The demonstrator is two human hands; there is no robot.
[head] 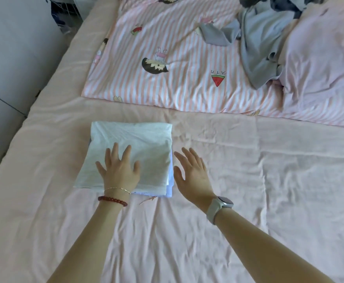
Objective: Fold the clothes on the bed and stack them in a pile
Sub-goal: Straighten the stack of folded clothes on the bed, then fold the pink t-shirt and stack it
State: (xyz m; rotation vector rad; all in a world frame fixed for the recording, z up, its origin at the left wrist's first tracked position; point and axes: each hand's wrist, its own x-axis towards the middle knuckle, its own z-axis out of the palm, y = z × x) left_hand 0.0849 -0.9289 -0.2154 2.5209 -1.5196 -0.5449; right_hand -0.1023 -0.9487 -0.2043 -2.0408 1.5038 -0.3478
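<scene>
the landmark here is the folded white cotton garment (pixel 130 148), lying squarely on the peach-pink bed sheet (pixel 248 180) as the top of a small pile; a pale lavender folded layer (pixel 170 190) peeks out under its right and near edges. left of the pile a band of bare sheet runs to the rounded left edge of the bed, beyond which sits grey flooring (pixel 8 58). the left hand (pixel 119 170) lies flat on the near half of the white garment, fingers spread and straight, pressing rather than grasping; a thin gold chain and a red bead bracelet (pixel 112 200) circle its wrist. just right of the pile's right edge, the right hand (pixel 193 174) is raised on its side, fingers straight and apart, holding nothing, with a pale watch (pixel 221 207) on the wrist. right of the pile a broad stretch of wrinkled sheet lies open. beyond the pile's far edge spreads a pink-and-white striped cartoon-print quilt (pixel 177 58), and far to the upper right of the pile a heap of unfolded grey clothes (pixel 259 41) rests beside a pink pillow (pixel 320 54).
</scene>
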